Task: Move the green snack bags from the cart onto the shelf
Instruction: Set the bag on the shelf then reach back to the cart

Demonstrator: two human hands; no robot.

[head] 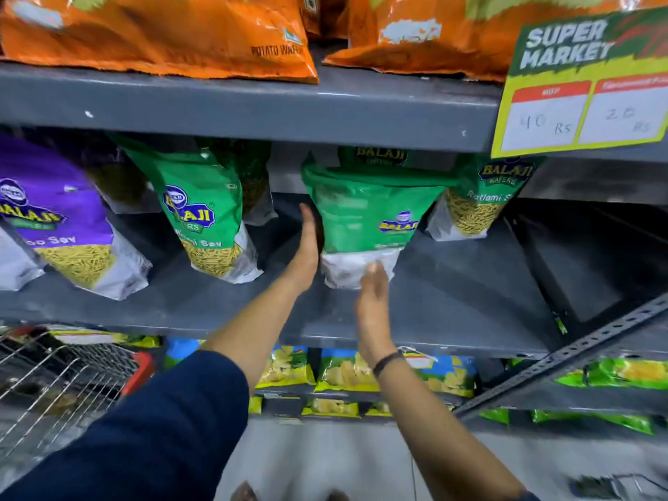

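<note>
My cart [54, 377] sits low at my left. My right hand [372, 305] is flat and spread, fingertips at the base of the green bag [365, 215] standing on the shelf [452, 301]. My left hand [307, 244], also flat, presses its left side. Another green bag [206, 211] stands just left, a third [484, 200] close right.

Orange foil bag [159, 34], top shelf: "POTATO WAFERS", partly cut off. Green-and-yellow hanging price card [585, 81]: "SUPER MARKET"; handwritten "40 Rs" and "20 Rs"; red headings blurred. Purple snack bag [54, 211]: "BALAJI", "…Sev". Left green snack bag [202, 211]: "BALAJI", "…Sev". Centre green snack bag [365, 218]: "BALAJI" logo only. Right green snack bag [495, 189]: "BALAJI WAFERS", "Ratlami S…".
</note>
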